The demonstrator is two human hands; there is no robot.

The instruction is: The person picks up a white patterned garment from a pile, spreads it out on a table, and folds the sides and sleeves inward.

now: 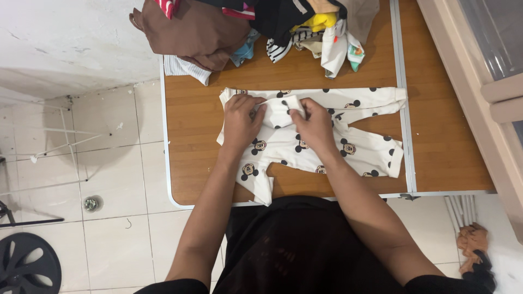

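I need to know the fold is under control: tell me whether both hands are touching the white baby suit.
Touching. The head view shows the left hand and right hand both pressed on the white baby suit, fingers pinching its folded sleeve.

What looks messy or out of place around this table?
The pile of clothes at the table's far edge is a jumbled heap. A crumpled orange cloth lies on the floor. The white printed baby suit lies flat under both hands.

Left hand (241,121) and right hand (312,126) gripping folded sleeve of white patterned baby suit (327,147), lying flat on wooden table (447,147); clothes pile (256,27) sitting behind.
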